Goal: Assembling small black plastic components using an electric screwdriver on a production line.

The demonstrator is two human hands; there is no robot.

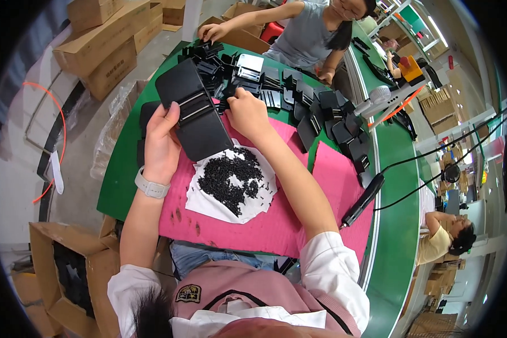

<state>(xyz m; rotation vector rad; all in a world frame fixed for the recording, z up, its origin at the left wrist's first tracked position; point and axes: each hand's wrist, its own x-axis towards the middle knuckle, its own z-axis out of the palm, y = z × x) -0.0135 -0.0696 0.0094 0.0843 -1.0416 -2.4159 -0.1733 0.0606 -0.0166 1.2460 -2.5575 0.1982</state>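
Observation:
In my left hand (162,132) is a black plastic bracket with two flat panels (204,135) and thin metal rods across its middle. The thumb lies on its face, and the bracket is tilted above the table. My right hand (248,112) is closed just beyond the bracket's right edge, by the heap of similar black brackets (270,84). What its fingertips hold, if anything, is hidden. Below both hands, many small black screw-like pieces (222,177) are spread over a white cloth or paper (200,205).
Pink sheets (265,234) cover part of the green table (121,186). A corded black electric screwdriver (366,200) lies at the right. Across the table a co-worker's hand (211,32) touches the heap. Cardboard boxes (104,259) stand on the floor at left.

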